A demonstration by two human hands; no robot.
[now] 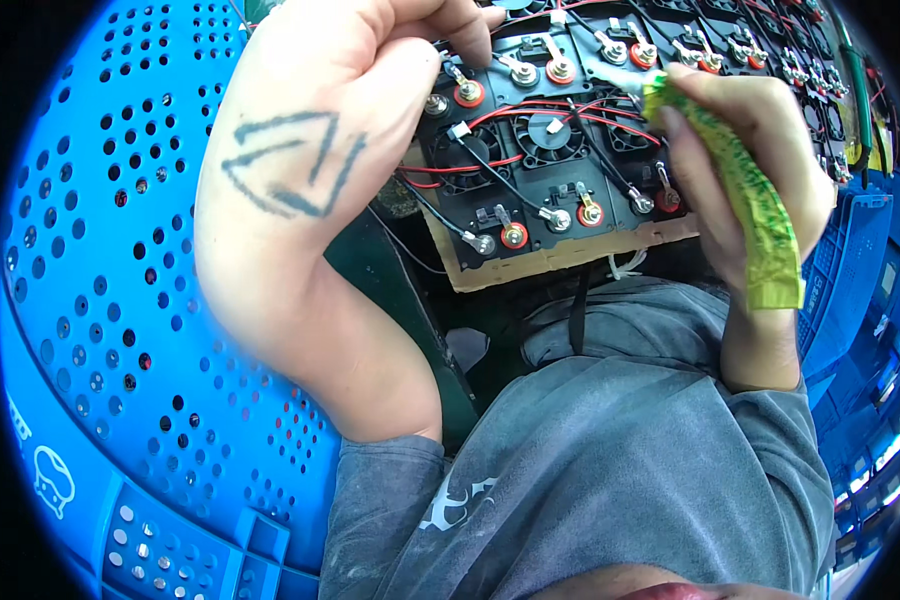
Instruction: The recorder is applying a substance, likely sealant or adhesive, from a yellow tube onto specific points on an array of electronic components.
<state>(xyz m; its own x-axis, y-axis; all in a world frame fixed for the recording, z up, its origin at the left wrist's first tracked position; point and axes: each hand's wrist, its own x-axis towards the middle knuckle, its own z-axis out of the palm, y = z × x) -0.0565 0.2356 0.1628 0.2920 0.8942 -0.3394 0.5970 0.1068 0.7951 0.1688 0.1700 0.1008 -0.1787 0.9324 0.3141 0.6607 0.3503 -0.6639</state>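
Note:
My right hand (755,150) is closed around a flattened yellow squeeze tube (760,205) with green print. Its pale nozzle (615,76) points left, just over the terminals of a black panel (550,185). Small fans (547,135), red and black wires, and metal studs with red washers (590,212) cover that panel. At the top edge, my left hand (420,35) has its fingers curled over the panel's far left part. Whatever those fingers may hold is hidden, and part of the hand lies outside the picture.
A large blue perforated plastic crate (130,250) fills the left side. Cardboard (570,250) shows under the panel's near edge. More terminals and fans run toward the far right. Blue crates (855,250) stand at the right, beside a green bar (855,95).

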